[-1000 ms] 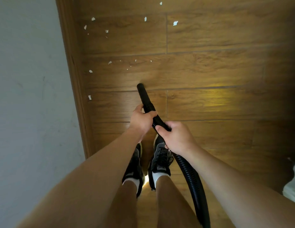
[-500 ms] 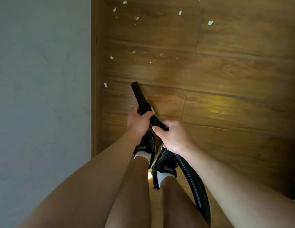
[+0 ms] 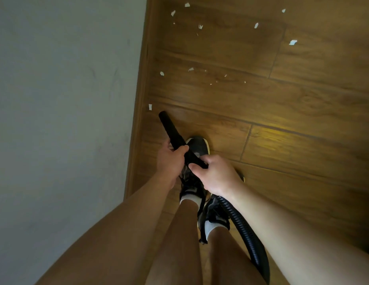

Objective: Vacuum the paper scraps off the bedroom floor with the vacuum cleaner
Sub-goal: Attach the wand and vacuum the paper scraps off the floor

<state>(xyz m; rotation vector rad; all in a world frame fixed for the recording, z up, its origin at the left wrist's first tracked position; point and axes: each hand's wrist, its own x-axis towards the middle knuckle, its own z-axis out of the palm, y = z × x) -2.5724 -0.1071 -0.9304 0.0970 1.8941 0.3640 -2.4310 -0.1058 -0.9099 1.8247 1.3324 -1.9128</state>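
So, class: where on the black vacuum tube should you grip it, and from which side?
Grip the rigid tube near its rear end, where the left hand and right hand hold it, coming from above: it slants down toward the floor, leaving the tip free.

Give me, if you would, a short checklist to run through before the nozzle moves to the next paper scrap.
1. Grip: left hand and right hand both hold the vacuum tube: ok.
2. Aim: nozzle tip points at the nearest scrap by the skirting board: ok.
3. Tip touching the floor: cannot tell.
4. Hose free of the feet: not ok, it runs close beside the rear shoe.
5. Suction running: cannot tell.
6. Floor ahead cleared: not ok, more scraps lie farther on.
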